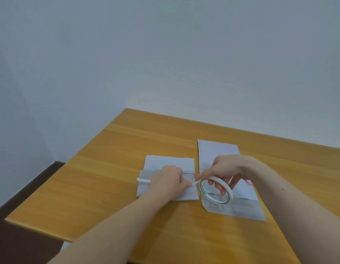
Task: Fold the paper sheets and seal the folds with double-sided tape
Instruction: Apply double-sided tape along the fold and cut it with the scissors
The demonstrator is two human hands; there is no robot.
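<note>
Left hand (168, 181) pressing down on a folded white paper sheet (169, 162) on the orange wooden table (127, 149), fingers curled, pinching a strip of white tape (143, 180) laid across the fold. Right hand (225, 169) gripping a white ring-shaped roll of double-sided tape (215, 190), fingers through its core, above a longer folded white sheet (218, 147) just beside the first.

On the orange-brown wooden desk (127, 178) lies a folded white paper sheet (169, 161). The left hand (168, 181) presses a white strip of double-sided tape (143, 180) across it. The right hand (225, 168) holds the white ring-shaped tape roll (215, 191), fingers through its hole, over a second, longer white paper sheet (218, 147) lying just beside the first.
</note>
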